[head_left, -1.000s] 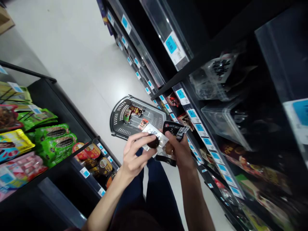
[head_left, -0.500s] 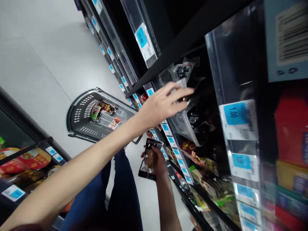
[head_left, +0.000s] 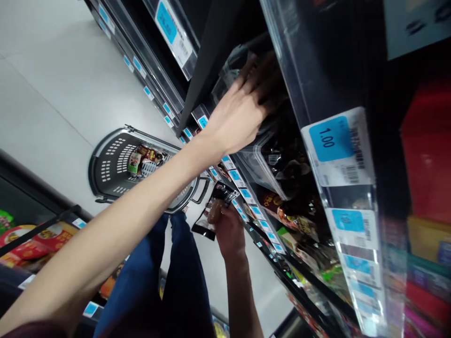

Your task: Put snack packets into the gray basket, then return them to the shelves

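Note:
My left hand (head_left: 241, 112) reaches across into a dark shelf bay, back of the hand up. Its fingers are stretched out and apart, in shadow over clear plastic wrapping (head_left: 230, 70); whether they touch it I cannot tell. Lower down, my right hand (head_left: 230, 230) grips a black-and-clear snack packet (head_left: 206, 220) with something brown inside. Just below my left hand is a clear plastic bin (head_left: 262, 171), with dark packets (head_left: 292, 171) beside it.
A grey shopping basket (head_left: 92, 171) with several packets in it is on the pale floor (head_left: 52, 84). Price labels (head_left: 333, 141) line the shelf edges on the right. Another shelf with red packages (head_left: 35, 239) stands at the left.
My left hand has moved deeper into the shelf bay and up in the view. My right hand with the snack packet has shifted slightly up and left; the packet is tilted more. The view has shifted.

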Action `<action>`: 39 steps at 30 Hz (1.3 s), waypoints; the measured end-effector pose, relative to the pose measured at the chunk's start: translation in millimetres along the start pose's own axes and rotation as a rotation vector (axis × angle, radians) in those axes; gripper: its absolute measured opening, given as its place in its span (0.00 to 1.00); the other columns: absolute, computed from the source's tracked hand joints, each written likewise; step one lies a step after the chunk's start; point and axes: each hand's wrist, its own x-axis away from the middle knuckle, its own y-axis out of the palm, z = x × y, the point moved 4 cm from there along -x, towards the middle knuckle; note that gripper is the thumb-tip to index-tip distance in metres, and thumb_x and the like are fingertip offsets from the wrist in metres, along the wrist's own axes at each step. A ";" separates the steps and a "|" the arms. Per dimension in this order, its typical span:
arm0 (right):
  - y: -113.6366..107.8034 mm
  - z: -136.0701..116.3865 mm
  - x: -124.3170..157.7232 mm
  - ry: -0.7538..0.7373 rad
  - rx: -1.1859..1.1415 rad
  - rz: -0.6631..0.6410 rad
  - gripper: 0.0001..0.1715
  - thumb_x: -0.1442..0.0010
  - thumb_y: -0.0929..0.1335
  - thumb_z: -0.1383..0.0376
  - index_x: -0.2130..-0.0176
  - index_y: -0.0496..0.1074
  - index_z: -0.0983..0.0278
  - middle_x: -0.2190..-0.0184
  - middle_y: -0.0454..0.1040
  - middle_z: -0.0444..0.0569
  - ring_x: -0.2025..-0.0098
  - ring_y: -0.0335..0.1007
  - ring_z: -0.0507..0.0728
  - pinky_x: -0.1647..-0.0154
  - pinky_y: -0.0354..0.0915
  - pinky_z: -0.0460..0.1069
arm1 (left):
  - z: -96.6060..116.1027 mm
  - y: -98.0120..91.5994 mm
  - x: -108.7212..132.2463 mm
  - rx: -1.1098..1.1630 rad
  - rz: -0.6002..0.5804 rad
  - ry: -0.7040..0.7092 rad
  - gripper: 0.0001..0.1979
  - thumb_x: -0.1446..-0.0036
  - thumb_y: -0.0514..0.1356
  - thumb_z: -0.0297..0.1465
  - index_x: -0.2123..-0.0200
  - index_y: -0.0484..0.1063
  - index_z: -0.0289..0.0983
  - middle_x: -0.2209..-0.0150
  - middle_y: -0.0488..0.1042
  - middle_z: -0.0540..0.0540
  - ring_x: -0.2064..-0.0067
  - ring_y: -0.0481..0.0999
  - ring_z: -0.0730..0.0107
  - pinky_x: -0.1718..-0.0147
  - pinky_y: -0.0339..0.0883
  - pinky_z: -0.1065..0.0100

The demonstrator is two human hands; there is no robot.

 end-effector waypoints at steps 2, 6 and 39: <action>1.5 -5.7 2.0 -0.090 0.055 0.018 0.14 0.46 0.74 0.63 0.58 0.76 0.59 0.60 0.79 0.45 0.58 0.76 0.55 0.56 0.73 0.50 | 1.7 -3.6 32.5 0.152 0.094 -0.111 0.12 0.39 0.55 0.24 0.58 0.77 0.35 0.43 0.73 0.43 0.35 0.65 0.53 0.36 0.57 0.44; 3.7 -14.9 3.2 -0.305 0.141 0.090 0.17 0.46 0.76 0.60 0.56 0.76 0.59 0.59 0.80 0.46 0.59 0.77 0.54 0.55 0.72 0.50 | 0.0 12.2 127.5 0.603 0.089 -0.569 0.14 0.38 0.61 0.33 0.50 0.75 0.39 0.56 0.78 0.43 0.54 0.78 0.61 0.54 0.74 0.61; 58.4 -17.1 57.3 -1.396 1.152 0.047 0.18 0.42 0.72 0.77 0.55 0.78 0.59 0.52 0.77 0.51 0.50 0.76 0.59 0.53 0.76 0.57 | 36.1 19.9 234.6 1.822 0.287 -0.960 0.26 0.37 0.54 0.53 0.52 0.77 0.39 0.47 0.78 0.41 0.40 0.72 0.51 0.39 0.64 0.51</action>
